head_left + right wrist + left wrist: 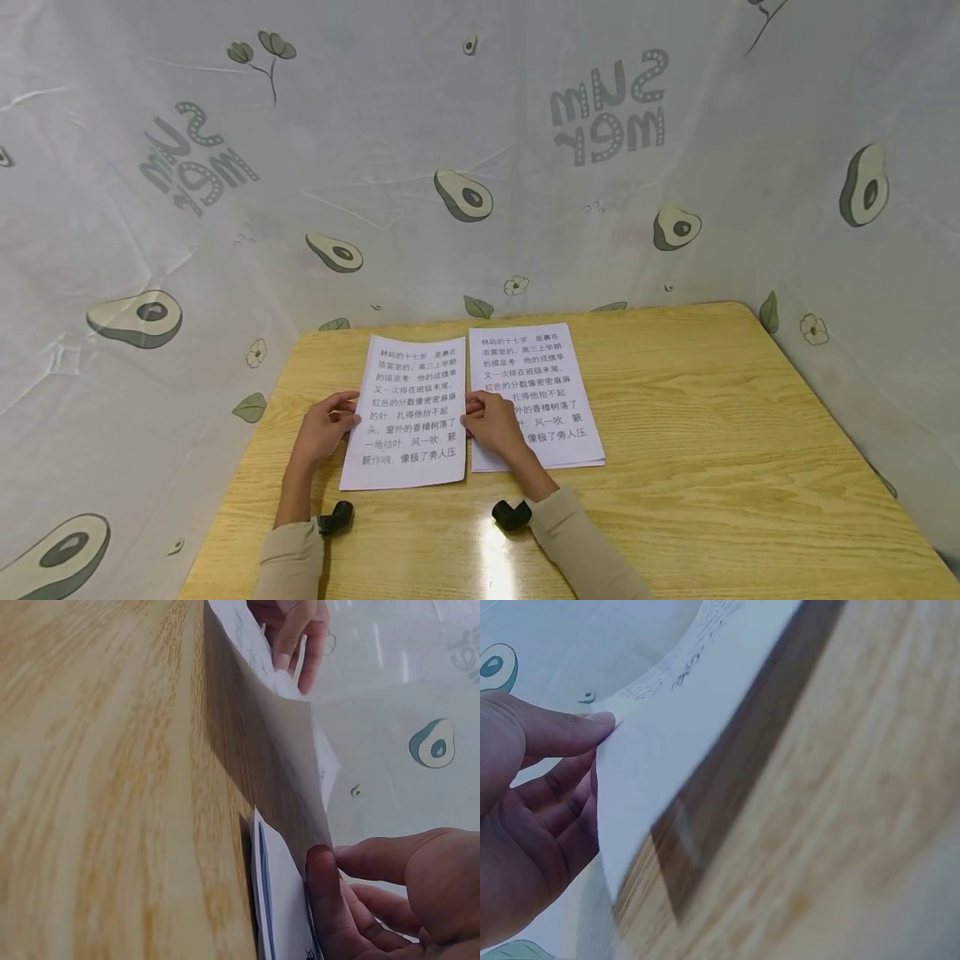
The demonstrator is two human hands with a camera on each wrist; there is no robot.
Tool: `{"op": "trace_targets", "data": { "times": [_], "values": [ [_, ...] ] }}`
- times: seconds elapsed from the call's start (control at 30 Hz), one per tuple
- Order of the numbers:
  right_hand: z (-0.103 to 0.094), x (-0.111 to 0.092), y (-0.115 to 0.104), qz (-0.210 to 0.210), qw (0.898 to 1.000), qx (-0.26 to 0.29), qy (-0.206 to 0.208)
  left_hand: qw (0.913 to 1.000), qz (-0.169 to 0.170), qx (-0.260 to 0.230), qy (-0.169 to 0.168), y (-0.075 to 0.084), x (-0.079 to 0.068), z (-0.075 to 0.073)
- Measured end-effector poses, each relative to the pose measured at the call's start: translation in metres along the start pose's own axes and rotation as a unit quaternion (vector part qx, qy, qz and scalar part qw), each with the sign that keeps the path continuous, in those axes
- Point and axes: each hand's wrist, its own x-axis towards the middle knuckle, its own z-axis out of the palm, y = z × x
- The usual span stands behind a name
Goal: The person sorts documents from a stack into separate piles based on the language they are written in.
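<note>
A white sheet of paper [412,408] printed with Chinese characters is held between both hands. At its left edge, my left hand [324,429] pinches it between thumb and fingers; the left wrist view shows the thumb on the printed face of the sheet [660,765]. My right hand [495,423] pinches the opposite edge. Seen from the right wrist, the sheet [296,742] bows and stands off the wood, with a shadow below. Just right of it lies a printed paper stack [551,375], its lower left part covered by my right hand.
Both papers are on a light wood-grain table [697,442]. Behind and beside it hangs a pale curtain [390,133] with avocado and leaf prints. A black wrist device [337,517] sits on the left wrist, another black device [512,516] on the right.
</note>
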Motion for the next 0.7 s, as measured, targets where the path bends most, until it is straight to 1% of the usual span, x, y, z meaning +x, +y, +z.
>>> {"op": "trace_targets", "data": {
  "times": [0.07, 0.27, 0.33, 0.43, 0.57, 0.6, 0.7],
  "values": [
    [-0.001, -0.001, -0.001, 0.001, 1.000, -0.001, -0.007, 1.0000, 0.002, 0.007, 0.000, 0.000, 0.000, -0.001],
    [-0.007, -0.002, -0.002, -0.022, 1.000, -0.020, -0.009, 0.9996, 0.003, 0.027, 0.007, 0.000, -0.003, -0.009],
    [-0.010, -0.002, -0.003, -0.021, 1.000, -0.018, -0.007, 0.9996, 0.001, 0.025, 0.012, 0.001, -0.005, -0.012],
    [-0.017, -0.003, -0.005, -0.015, 1.000, 0.008, -0.011, 0.9996, 0.003, 0.020, 0.017, 0.003, -0.005, -0.014],
    [-0.030, -0.005, -0.004, -0.004, 0.999, 0.031, -0.013, 0.9995, 0.004, 0.019, 0.024, 0.011, -0.005, -0.008],
    [-0.034, -0.006, -0.002, -0.005, 1.000, 0.028, -0.011, 0.9995, 0.005, 0.020, 0.024, 0.014, -0.005, -0.006],
    [-0.046, -0.007, 0.004, 0.011, 1.000, 0.012, 0.000, 0.9996, 0.004, 0.019, 0.022, 0.026, -0.004, 0.004]
  ]
}}
